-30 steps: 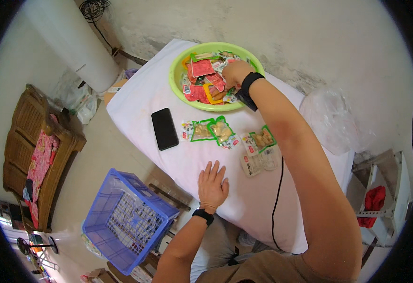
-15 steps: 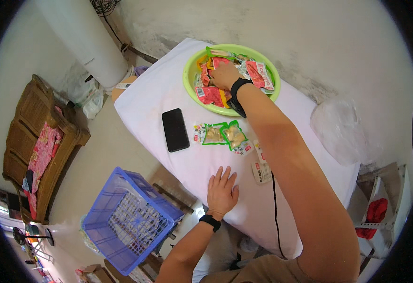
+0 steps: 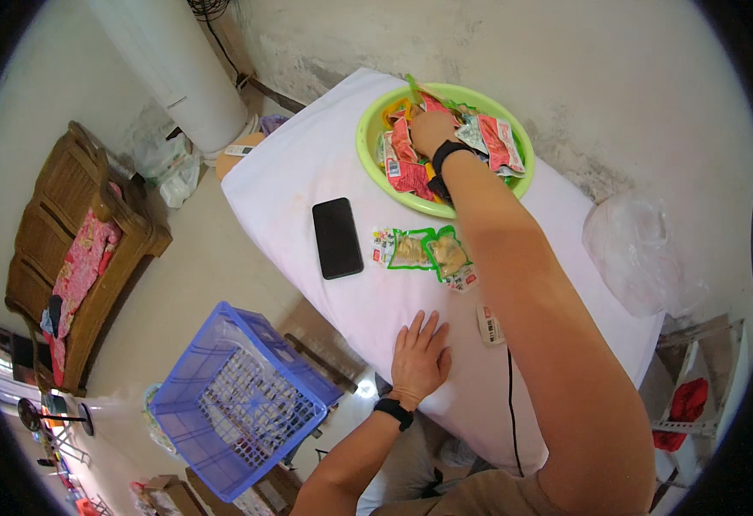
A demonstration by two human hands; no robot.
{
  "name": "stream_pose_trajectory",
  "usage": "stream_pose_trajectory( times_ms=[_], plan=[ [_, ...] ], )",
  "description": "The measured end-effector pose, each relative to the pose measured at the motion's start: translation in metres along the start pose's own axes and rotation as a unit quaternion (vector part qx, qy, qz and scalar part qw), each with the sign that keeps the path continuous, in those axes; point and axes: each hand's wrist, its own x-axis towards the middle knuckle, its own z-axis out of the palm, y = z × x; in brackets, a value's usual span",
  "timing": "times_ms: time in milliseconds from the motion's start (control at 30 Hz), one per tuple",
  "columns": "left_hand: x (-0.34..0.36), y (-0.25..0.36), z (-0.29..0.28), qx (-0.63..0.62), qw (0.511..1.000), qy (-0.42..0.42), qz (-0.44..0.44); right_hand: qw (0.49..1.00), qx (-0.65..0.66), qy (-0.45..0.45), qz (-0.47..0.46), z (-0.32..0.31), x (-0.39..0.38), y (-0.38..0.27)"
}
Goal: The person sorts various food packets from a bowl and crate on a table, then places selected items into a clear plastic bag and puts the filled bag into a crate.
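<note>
My right hand [image 3: 433, 132] reaches down into a light green basin [image 3: 371, 162] full of small food packets. Its fingers are lost among the packets, so whether they grip one is hidden. A red and silver packet [image 3: 501, 144] leans at the basin's right side, and a red packet [image 3: 407, 177] lies at its near left. My left hand [image 3: 420, 357] rests flat on the white-covered table [image 3: 307, 258], fingers spread, holding nothing. Between the basin and that hand lie two green-edged clear packets, the left packet [image 3: 406, 248] overlapped by the right packet [image 3: 448, 253].
A black phone [image 3: 338, 238] lies left of the packets. A pale label-like card [image 3: 489, 325] and a black cable [image 3: 512, 413] sit beside my right forearm. Below the table's left edge stands a blue crate [image 3: 247, 396]. A clear plastic bag [image 3: 639, 249] bulges at the right edge.
The view has shifted slightly, moving the table and basin rightward in the picture. My right hand stays in the basin, where packets at its left have been stirred. The left hand still lies flat.
</note>
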Motion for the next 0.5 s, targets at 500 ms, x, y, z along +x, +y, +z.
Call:
stream_pose_trajectory(
  times_ms=[500],
  plan=[
    [-0.001, 0.001, -0.004, 0.011, 1.000, -0.001, -0.008, 0.978, 0.182, -0.036, -0.099, -0.015, 0.007, 0.036]
  ],
)
